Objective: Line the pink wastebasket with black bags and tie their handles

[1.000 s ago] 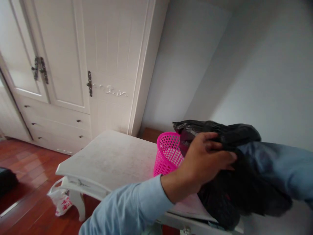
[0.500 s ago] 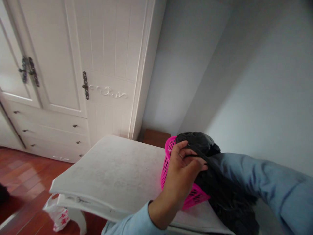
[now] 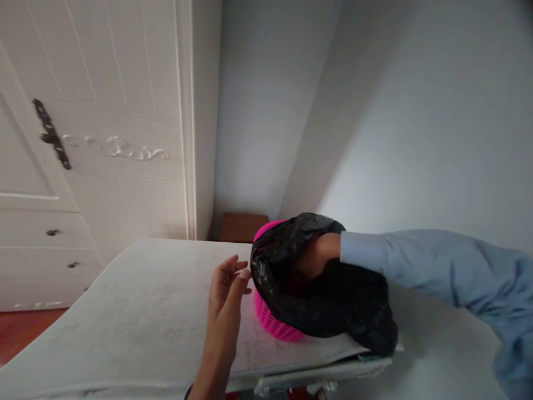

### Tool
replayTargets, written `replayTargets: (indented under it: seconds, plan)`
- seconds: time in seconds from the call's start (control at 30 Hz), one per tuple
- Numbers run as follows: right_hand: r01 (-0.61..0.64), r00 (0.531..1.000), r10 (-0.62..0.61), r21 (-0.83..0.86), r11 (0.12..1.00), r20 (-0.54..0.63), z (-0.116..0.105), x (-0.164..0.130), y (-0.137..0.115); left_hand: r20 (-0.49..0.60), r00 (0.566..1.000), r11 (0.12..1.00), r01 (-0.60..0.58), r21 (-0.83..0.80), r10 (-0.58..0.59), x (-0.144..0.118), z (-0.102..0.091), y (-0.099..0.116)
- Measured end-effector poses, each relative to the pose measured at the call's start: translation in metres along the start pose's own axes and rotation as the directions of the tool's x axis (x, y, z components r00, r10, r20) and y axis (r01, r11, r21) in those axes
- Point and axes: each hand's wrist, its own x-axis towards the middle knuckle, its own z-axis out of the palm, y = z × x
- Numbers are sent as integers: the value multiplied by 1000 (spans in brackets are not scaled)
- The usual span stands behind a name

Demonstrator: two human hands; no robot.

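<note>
i see my right hand pushed into the mouth of a black bag, wrist and light blue sleeve showing, fingers buried in the plastic, so i cannot tell whether they are spread or pinching. the bag drapes over a pink basket, which lies tipped on the counter with its mesh side on the surface and only a strip of rim and lower wall showing. my left hand stands just left of the bag, palm turned toward it, fingers loosely spread, fingertips at the bag's edge; i cannot say whether they touch it.

the basket and bag sit at the counter's right end, near the wall. the bag's loose tail spills to the counter's right front corner and hangs slightly over that edge. to the left of my left hand the counter top is a wide pale stretch running to its front edge. behind it stands a white wardrobe with a dark handle, and a narrow gap separates wardrobe from wall.
</note>
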Motion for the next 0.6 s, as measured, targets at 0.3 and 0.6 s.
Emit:
replayTargets:
  seconds: [0.3, 0.6]
  plan:
    - [-34, 841, 89, 112, 993, -533, -5, -147, 9, 59, 998, 985, 24, 169, -34, 11, -4, -12]
    - [190, 186, 812, 831, 522, -553, 145, -168, 67, 130, 984, 991, 125, -48, -118, 34, 1, -13]
